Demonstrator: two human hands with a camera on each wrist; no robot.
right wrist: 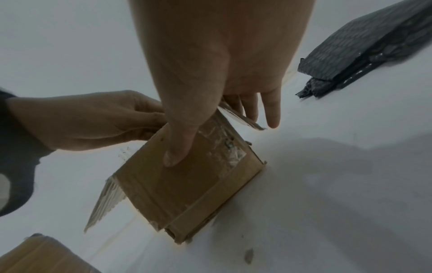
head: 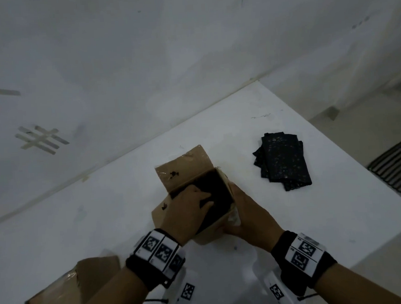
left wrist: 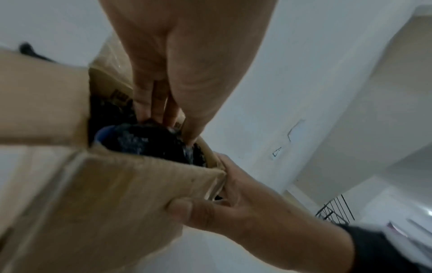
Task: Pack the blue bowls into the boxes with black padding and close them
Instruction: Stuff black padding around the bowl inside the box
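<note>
An open cardboard box [head: 184,167] stands mid-table with its flaps up. Black padding [head: 221,188] fills its inside. In the left wrist view a blue bowl's rim [left wrist: 103,134] peeks out under the padding [left wrist: 149,140]. My left hand [head: 206,199] reaches into the box, its straight fingers [left wrist: 168,114] pressing down on the padding. My right hand [head: 237,211] grips the box's near right corner, with the thumb [right wrist: 175,153] flat on the near wall [right wrist: 187,188] and the fingers round the side.
A stack of black padding sheets [head: 282,160] lies to the right of the box. A second cardboard box [head: 69,296] sits at the near left. The white table [head: 104,218] ends close on the right, with a wall behind it.
</note>
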